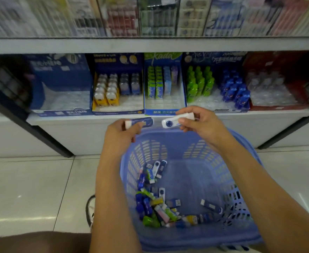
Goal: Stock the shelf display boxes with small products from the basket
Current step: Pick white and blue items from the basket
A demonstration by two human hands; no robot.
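Small products lie heaped in the blue basket, below the shelf's display boxes. Above its far rim, the left hand pinches a blue eraser and the right hand pinches a white eraser, their ends nearly meeting.

A person's left hand pinched a small blue product and the right hand gripped a white product with a blue dial. The two items were held end to end, just apart, at the centre of the frame above the far rim of a blue plastic basket. Loose products lay heaped in the basket's lower left. Behind the hands, display boxes of yellow, green and blue goods lined a white shelf. A shoe rested on the tiled floor at lower left.
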